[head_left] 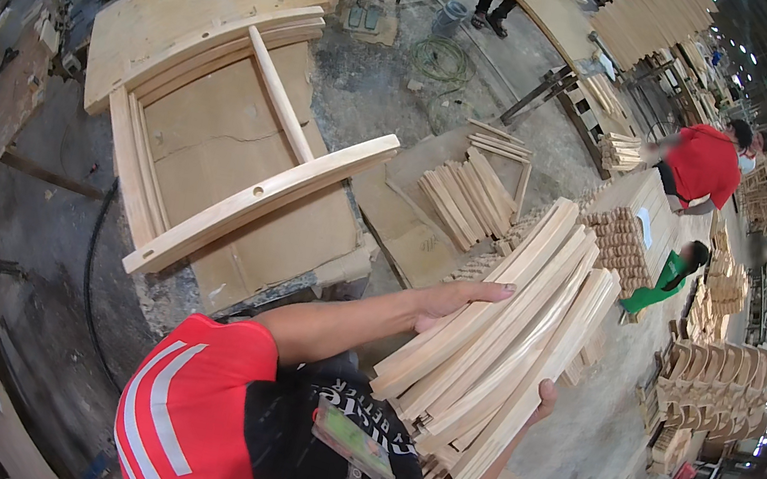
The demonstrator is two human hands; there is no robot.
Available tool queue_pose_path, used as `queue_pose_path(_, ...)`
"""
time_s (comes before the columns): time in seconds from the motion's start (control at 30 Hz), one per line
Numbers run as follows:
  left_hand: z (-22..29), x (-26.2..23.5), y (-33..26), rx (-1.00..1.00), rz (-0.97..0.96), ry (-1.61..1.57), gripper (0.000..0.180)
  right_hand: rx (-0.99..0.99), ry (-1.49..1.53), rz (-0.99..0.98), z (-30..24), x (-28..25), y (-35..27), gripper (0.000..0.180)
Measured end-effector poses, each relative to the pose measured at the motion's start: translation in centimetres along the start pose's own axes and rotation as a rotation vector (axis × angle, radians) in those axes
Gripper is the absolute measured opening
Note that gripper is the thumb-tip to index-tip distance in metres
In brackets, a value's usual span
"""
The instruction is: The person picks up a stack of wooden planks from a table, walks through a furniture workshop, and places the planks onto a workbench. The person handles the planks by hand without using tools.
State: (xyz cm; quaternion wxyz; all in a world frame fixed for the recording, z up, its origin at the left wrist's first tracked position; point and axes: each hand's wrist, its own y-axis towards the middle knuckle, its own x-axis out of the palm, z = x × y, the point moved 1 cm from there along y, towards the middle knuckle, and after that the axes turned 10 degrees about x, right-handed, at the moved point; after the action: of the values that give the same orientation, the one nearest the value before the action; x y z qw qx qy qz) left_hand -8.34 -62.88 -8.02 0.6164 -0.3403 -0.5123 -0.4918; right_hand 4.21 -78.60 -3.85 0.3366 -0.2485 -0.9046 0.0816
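Note:
A bundle of long, slightly curved wooden slats (501,335) is held in front of my chest, tilted up and away to the right. My left hand (462,303) clasps its left side, the thumb lying along the outer slat. On the right side, my right hand (543,400) grips the bundle's edge; most of its fingers are hidden behind the wood. To the left, curved wooden rails (272,190) and a round crosspiece (278,92) lie on a cardboard-covered workbench (208,134).
More slats (471,198) lie stacked on the floor past the bundle. A person in a red shirt (703,166) and one in green (666,280) are at the right, near wood stacks (618,243). A blue bucket (449,17) and coiled hose (442,62) sit on the far floor.

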Motion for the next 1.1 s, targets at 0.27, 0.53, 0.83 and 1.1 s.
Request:
queue_pose_path(0.27, 7.2, -3.1, 8.9, 0.152, -0.039, -0.014, 0.057, 0.02, -0.058, -0.162, -5.1, 0.2, 13.4, 0.093)
queue_pose_path(0.53, 15.0, -4.6, 8.6, 0.354, 0.077, 0.0, 0.058, 0.232, -0.082, -0.369, -6.7, 6.0, 23.4, 0.091)
queue_pose_path(0.83, 22.8, -6.0, 6.4, 0.693, 0.155, 0.057, 0.057, 0.555, -0.119, -0.653, -6.4, 14.4, 33.6, 0.083)
queue_pose_path(1.1, 31.6, -9.8, 9.5, 0.875, 0.385, 0.112, 0.058, 0.631, -0.2, -0.691, -4.8, 18.8, 47.7, 0.083)
